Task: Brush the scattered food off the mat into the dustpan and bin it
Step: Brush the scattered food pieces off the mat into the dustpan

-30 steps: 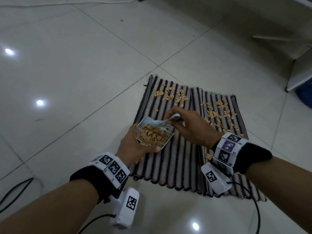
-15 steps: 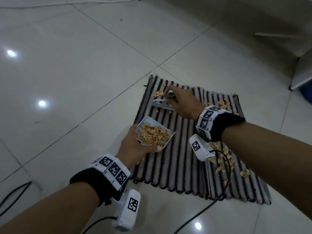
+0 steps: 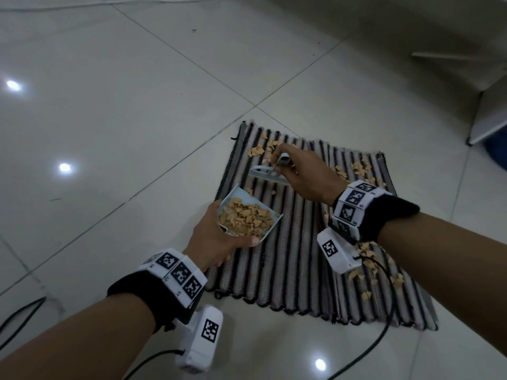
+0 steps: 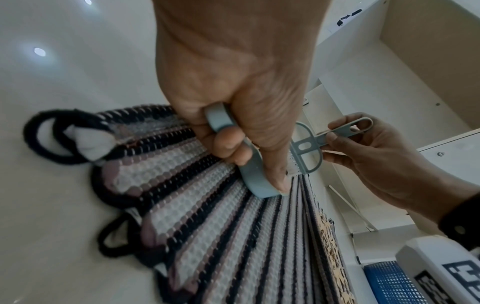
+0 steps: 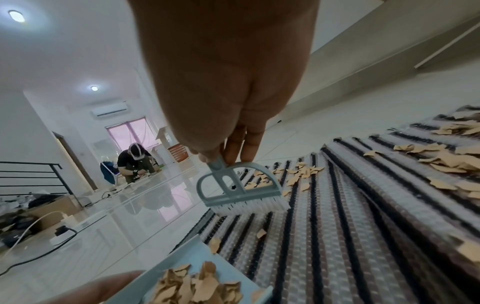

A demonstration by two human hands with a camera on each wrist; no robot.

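Observation:
A striped mat [image 3: 296, 259] lies on the tiled floor with tan food flakes [image 3: 359, 168] scattered at its far edge and right side. My left hand [image 3: 219, 237] grips a small blue-grey dustpan [image 3: 241, 196] heaped with flakes, its mouth resting on the mat's left part. The dustpan handle [image 4: 221, 119] shows inside the curled fingers in the left wrist view. My right hand [image 3: 299, 171] pinches the handle of a small blue-grey brush [image 3: 267, 175]; its white bristles [image 5: 249, 205] touch the mat just in front of a flake pile [image 5: 298, 174], beyond the dustpan [image 5: 197, 267].
Black cables [image 3: 365, 352] trail over the floor by the mat's near edge and at left [image 3: 19, 322]. White furniture [image 3: 488, 116] stands at the right with a blue basket [image 4: 389, 281] beside it. Another person [image 5: 135, 162] crouches far off.
My right hand carried the brush from the dustpan's mouth out to the mat's far edge, then drew it slightly back toward the dustpan. The left hand and dustpan stayed in place.

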